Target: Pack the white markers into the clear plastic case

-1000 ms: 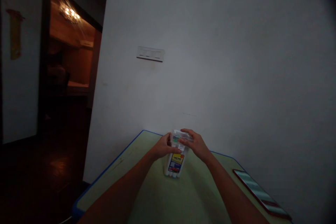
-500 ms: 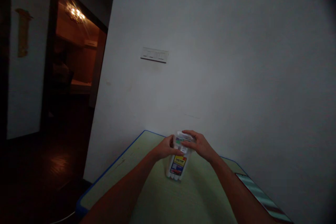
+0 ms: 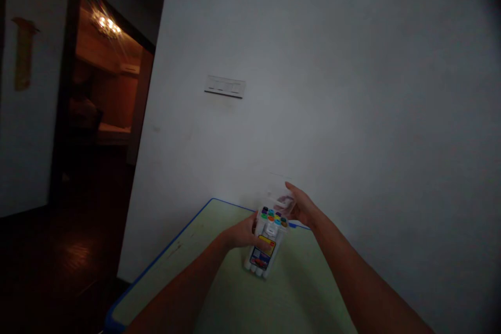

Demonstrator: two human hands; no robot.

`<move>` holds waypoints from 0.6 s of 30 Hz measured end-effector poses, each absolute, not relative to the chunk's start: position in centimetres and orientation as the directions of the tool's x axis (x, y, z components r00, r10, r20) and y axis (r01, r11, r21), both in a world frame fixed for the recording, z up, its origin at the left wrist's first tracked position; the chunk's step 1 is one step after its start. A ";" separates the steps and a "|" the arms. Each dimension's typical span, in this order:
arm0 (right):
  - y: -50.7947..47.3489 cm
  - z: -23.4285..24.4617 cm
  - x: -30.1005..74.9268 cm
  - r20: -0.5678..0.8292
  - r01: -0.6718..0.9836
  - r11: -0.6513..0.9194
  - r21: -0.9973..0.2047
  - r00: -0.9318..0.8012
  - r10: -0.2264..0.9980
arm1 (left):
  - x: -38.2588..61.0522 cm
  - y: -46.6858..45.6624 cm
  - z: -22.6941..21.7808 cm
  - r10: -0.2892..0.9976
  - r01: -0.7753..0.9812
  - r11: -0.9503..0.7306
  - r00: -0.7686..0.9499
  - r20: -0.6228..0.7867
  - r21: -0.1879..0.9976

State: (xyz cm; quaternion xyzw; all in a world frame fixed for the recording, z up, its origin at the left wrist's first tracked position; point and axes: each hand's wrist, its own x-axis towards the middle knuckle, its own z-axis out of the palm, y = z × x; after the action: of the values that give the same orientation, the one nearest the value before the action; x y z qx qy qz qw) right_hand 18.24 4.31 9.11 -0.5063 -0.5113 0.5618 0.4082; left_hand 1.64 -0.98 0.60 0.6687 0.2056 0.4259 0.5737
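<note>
Sitting between gripping hands [image 3: 243, 233] [image 3: 304, 207]: marker case [image 3: 261, 259], body [image 3: 271, 230] in left, raised lid [image 3: 274, 194] in right

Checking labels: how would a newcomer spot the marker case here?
Below the pale wall, find the green, blue-edged table. There the left hand grips the marker case. Its yellow-and-blue label sets it apart from the clear lid at the right hand.

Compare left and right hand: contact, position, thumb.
Contact: the left hand holds the marker case; the right hand is at its open clear lid.
Position: the right hand sits higher in the picture than the left.
Thumb: the left's lies across the front label; the right's points up beside the lid.
Shared: both bare.
</note>
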 end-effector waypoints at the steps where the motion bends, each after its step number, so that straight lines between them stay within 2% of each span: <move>1: 5.0 8.8 18.5 -0.198 0.054 -0.192 -0.980 -0.163 0.967 | 1.7 -1.0 0.5 0.761 -0.204 -0.242 0.567 0.316 0.949; 4: 6.7 7.3 19.1 -0.260 0.098 -0.249 -0.963 -0.113 0.959 | 2.0 -1.0 0.2 0.757 -0.180 -0.239 0.581 0.299 0.954; 6: 7.1 6.1 19.3 -0.243 0.158 -0.235 -0.959 -0.038 0.969 | 2.0 -0.9 0.1 0.763 -0.176 -0.254 0.568 0.309 0.951; 9: 6.1 4.7 19.6 -0.120 0.176 -0.125 -0.976 0.034 0.992 | 1.9 -0.8 0.1 0.794 -0.164 -0.262 0.523 0.309 0.951; 12: 3.5 3.9 19.8 0.089 0.074 0.083 -0.994 0.079 0.993 | 1.5 -0.8 0.5 0.817 -0.078 -0.311 0.487 0.308 0.947; 15: 0.8 2.8 19.2 0.197 -0.013 0.198 -0.980 0.060 0.979 | 1.1 -1.2 1.3 0.845 0.199 -0.438 0.422 0.327 0.877; 18: -0.7 1.1 18.0 0.127 -0.126 0.118 -0.985 -0.069 0.989 | 1.0 -2.0 2.2 0.852 0.591 -0.523 0.362 0.377 0.614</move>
State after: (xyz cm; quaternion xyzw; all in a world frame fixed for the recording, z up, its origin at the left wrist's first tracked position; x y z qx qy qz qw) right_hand 18.02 -0.72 1.12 -0.4173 -0.5175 0.5165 0.5397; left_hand 0.99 -1.96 2.21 0.8028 0.4495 0.3419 0.1912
